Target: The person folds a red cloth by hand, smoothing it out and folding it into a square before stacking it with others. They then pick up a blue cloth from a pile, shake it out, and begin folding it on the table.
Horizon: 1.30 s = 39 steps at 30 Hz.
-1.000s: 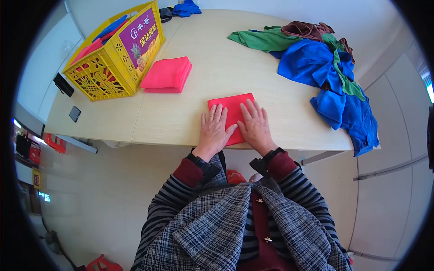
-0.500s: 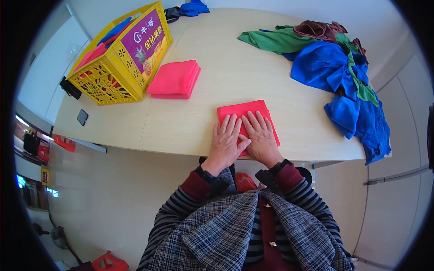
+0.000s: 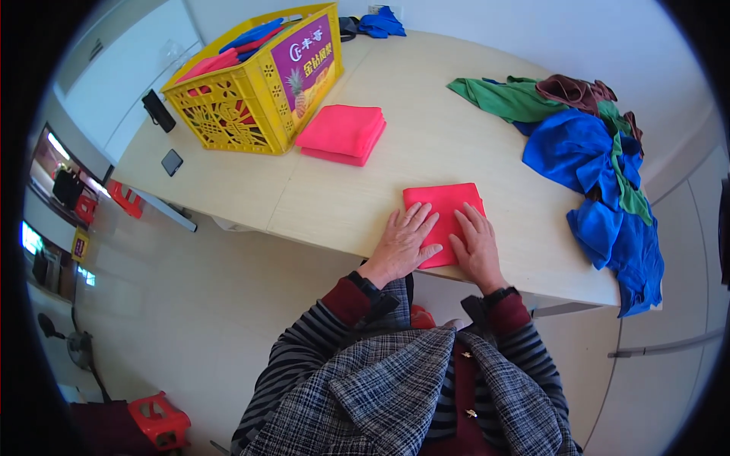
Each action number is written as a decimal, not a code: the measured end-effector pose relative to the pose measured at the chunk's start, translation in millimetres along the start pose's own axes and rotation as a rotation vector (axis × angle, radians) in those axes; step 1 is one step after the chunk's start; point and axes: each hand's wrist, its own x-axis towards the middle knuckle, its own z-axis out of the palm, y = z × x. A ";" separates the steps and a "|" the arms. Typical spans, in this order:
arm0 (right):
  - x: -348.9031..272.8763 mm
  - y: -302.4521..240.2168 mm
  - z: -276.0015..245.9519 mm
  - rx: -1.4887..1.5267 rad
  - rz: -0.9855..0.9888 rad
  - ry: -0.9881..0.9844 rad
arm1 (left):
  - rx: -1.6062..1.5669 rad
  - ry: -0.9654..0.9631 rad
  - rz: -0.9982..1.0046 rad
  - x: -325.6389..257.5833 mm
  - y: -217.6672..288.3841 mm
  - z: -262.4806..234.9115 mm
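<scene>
A folded pinkish-red cloth (image 3: 445, 199) lies flat at the table's near edge. My left hand (image 3: 403, 239) rests on its left side, fingers stretched out and thumb pointing inward. On the cloth's right side lies my right hand (image 3: 479, 247), its fingers also extended. Neither hand grips anything. Farther left, a small stack of folded pink cloths (image 3: 342, 131) sits beside a yellow plastic crate (image 3: 236, 114). Folded pink, red and blue cloths show inside the crate.
Crumpled blue cloths (image 3: 566, 148), green cloth (image 3: 502, 99) and brown cloth (image 3: 570, 93) heap along the table's right side. A phone (image 3: 172, 162) and a black case (image 3: 158, 112) lie left of the crate. Red stools (image 3: 160, 422) stand on the floor at left.
My hands have moved apart, from close together at the cloth's middle to its two sides. The whole view has shifted, so the table and its things appear farther right.
</scene>
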 end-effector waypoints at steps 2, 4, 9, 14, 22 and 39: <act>-16.5 -7.0 -0.3 0.141 0.135 0.091 | -0.019 -0.002 0.008 -3.4 1.4 -2.4; -28.5 -9.6 -2.0 0.202 0.239 0.118 | 0.021 0.018 -0.001 0.3 4.4 -6.0; -16.2 8.3 -6.0 0.081 0.068 0.126 | 0.088 0.056 0.057 -2.0 28.8 -13.3; -2.5 37.9 -14.7 0.177 0.155 0.054 | 0.033 -0.060 0.088 -2.9 50.7 -17.7; -5.8 9.5 -10.2 -0.099 0.244 0.099 | -0.219 -0.097 0.103 27.1 38.0 -14.8; -10.9 12.4 15.9 -0.200 0.409 -0.022 | -0.050 -0.186 0.049 81.5 19.8 35.3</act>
